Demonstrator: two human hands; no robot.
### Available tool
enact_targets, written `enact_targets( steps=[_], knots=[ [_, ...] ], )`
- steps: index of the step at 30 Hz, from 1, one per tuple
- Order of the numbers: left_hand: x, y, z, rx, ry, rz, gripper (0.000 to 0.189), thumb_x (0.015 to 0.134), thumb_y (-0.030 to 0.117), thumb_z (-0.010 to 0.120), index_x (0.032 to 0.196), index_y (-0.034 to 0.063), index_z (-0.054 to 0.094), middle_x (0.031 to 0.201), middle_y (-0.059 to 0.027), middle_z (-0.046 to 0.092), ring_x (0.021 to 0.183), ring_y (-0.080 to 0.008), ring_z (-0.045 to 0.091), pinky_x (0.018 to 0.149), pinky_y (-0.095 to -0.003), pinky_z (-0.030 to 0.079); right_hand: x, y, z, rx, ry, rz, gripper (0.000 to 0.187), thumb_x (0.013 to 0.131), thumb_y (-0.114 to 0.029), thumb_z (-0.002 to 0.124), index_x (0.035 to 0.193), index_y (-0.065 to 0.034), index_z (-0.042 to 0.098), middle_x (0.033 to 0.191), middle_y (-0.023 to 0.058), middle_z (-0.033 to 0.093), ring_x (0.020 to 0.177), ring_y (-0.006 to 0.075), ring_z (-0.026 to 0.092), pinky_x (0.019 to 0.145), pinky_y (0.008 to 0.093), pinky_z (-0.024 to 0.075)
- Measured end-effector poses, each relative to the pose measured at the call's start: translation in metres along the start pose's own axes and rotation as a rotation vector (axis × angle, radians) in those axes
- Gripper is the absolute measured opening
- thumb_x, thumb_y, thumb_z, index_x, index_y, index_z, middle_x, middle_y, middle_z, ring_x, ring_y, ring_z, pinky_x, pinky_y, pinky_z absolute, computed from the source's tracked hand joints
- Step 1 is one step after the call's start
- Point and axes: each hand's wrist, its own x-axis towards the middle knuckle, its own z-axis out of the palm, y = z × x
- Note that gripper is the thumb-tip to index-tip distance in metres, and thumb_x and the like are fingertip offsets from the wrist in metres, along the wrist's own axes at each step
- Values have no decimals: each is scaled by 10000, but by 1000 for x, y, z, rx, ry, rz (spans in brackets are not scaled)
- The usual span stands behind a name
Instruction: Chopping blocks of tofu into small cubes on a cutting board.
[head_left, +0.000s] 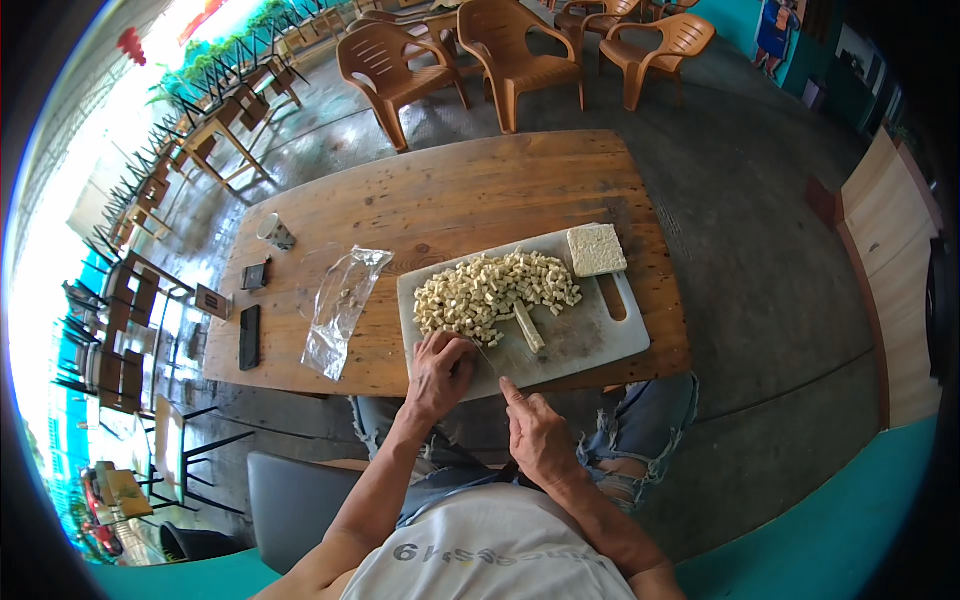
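Note:
My right hand (536, 427) grips a knife, its index finger stretched along the top. The thin blade (489, 361) points up and left across the near part of a white plastic cutting board (577, 352). Beside the blade, the curled fingers of my left hand (442, 371) rest at the board's near left; what lies under them is hidden. A heap of diced tempeh (487, 292) spreads over the board's left and middle. One uncut tempeh strip (529, 328) lies against the heap's near side. At the far right corner sits a tempeh slab (597, 250), close to the board's handle hole.
Left of the board, a crumpled clear plastic bag (341, 319) lies on the wooden table (450, 187). Farther left are a paper cup (276, 231), a small dark box (255, 276), a black phone (250, 337) and a number sign (214, 301). Brown plastic chairs (517, 64) stand beyond.

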Motion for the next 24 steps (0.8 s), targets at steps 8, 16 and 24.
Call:
enact_targets(
  steps=[8,16,24],
  knots=[
    [-2,-1,0,-33,26,-15,209,856,32,755,1049,103,719,1118,-80,712,1056,-321,658,914,-441,463,-1,-7,-6,44,19,-17,525,1030,-117,658,1547,-134,570,892,162,605,737,382,693,659,482,599],
    [-3,-2,1,-52,27,-42,209,818,29,758,1017,81,720,1111,-99,714,1063,-344,656,952,-454,482,-5,-8,-2,46,4,-15,524,1028,-115,659,1545,-137,574,898,159,606,728,381,691,651,480,601],
    [-4,-5,1,-66,24,-35,218,813,26,756,1021,83,728,1114,-101,716,1067,-345,657,959,-454,482,-2,-11,-5,38,-22,-8,518,1033,-118,653,1544,-135,571,899,167,606,729,392,694,654,491,606]
  ],
)
